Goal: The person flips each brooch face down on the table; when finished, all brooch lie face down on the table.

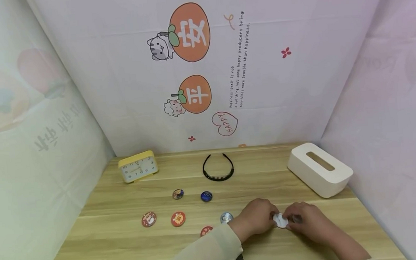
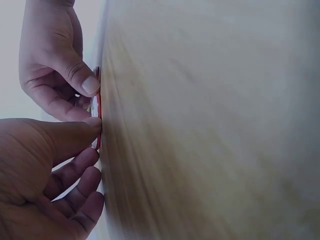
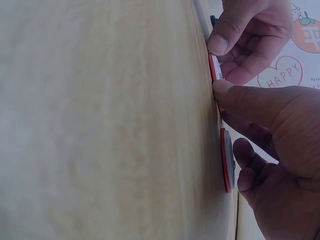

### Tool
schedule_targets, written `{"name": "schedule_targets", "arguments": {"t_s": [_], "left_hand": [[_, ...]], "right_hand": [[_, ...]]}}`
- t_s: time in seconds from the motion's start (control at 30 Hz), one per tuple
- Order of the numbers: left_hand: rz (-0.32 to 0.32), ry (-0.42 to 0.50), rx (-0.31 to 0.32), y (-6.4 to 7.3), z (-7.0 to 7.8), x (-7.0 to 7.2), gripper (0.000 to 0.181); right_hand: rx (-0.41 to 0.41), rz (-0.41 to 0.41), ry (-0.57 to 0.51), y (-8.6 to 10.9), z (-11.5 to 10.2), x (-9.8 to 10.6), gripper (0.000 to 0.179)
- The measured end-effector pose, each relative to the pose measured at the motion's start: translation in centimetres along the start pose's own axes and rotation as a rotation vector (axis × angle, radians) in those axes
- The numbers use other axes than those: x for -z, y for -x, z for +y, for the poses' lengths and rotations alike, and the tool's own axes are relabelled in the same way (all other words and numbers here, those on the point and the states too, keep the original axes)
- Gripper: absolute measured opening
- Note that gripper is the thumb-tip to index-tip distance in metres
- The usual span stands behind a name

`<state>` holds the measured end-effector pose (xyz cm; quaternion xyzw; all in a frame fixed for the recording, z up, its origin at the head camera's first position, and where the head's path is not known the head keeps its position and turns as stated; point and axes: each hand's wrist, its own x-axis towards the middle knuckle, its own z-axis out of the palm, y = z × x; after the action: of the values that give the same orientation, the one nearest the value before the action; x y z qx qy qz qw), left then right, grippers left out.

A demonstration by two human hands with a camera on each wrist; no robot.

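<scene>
Both hands work on one round pin badge [image 1: 280, 221], pale back up in the head view, with a red edge [image 3: 213, 67] in the right wrist view. My left hand [image 1: 257, 217] pinches its left side between thumb and fingers. From the opposite side my right hand [image 1: 311, 222] pinches it too, so the two thumbs stand close together low at the tabletop. A second badge [image 3: 227, 160], red-edged with a grey back, lies under the right hand's loosely curled other fingers.
Several face-up badges lie to the left, among them a red one [image 1: 178, 219] and a blue one [image 1: 206, 196]. Farther back are a yellow clock [image 1: 139, 168], a black headband [image 1: 219, 178] and a white tissue box [image 1: 319, 171]. Fabric walls [image 1: 264, 114] enclose the table.
</scene>
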<state>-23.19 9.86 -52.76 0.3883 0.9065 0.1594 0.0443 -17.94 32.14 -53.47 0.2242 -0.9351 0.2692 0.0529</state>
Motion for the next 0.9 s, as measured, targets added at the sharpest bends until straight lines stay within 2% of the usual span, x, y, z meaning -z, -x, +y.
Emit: {"name": "schedule_targets", "arguments": {"t_s": [0.13,0.27,0.4,0.53,0.6,0.73,0.9], "left_hand": [[0.006,0.052,0.003,0.8,-0.7,0.4,0.027],[-0.006,0.141,0.04,2.1,-2.3,2.0,0.04],[-0.029,0.253,0.069,3.7,-5.0,4.4,0.049],[-0.068,0.356,0.12,5.8,-8.0,6.6,0.059],[-0.08,0.356,0.138,6.8,-9.2,7.2,0.061],[-0.09,0.323,0.167,8.4,-10.8,7.6,0.059],[-0.11,0.388,0.269,9.8,-11.1,7.1,0.053]], "right_hand": [[-0.035,-0.009,0.004,0.0,0.0,-0.1,0.024],[-0.116,-0.027,0.023,0.0,-0.1,0.0,0.026],[-0.157,-0.032,0.016,-0.1,-0.2,0.2,0.027],[-0.165,-0.033,0.013,-0.1,-0.2,0.3,0.027],[-0.169,-0.038,0.013,-0.1,-0.3,0.2,0.028],[-0.175,-0.045,0.017,-0.2,-0.3,0.3,0.028],[-0.174,-0.047,0.019,-0.3,-0.5,0.3,0.027]]}}
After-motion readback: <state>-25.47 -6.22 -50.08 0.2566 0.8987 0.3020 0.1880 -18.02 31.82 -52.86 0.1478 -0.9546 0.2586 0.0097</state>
